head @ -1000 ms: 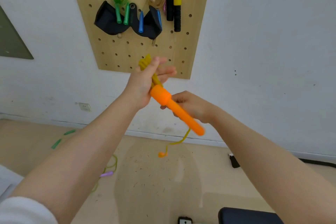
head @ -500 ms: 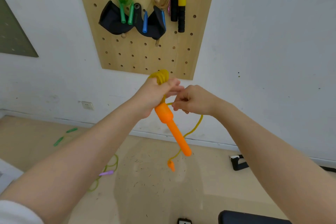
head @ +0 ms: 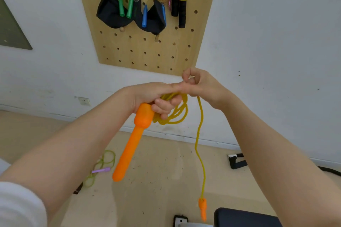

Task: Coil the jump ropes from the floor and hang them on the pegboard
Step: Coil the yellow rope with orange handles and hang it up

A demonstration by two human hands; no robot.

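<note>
My left hand [head: 155, 97] grips several yellow loops of a jump rope [head: 175, 112] together with the top of its orange handle [head: 131, 145], which points down toward the floor. My right hand [head: 201, 84] pinches the free yellow strand just right of the loops. That strand hangs down to the second orange handle [head: 202, 208], dangling near the floor. The wooden pegboard [head: 147, 46] is on the wall above my hands, with green, blue and yellow-black ropes hung on its pegs.
A green rope with a purple handle [head: 101, 169] lies on the floor at the left. A black pouch [head: 110, 14] hangs on the board. A dark padded seat [head: 245, 217] sits bottom right, a black object [head: 237, 161] by the baseboard.
The coil has swung below my left hand and the orange handle now points downward. My right hand rose to the right, drawing out the free strand; the far handle dropped lower.
</note>
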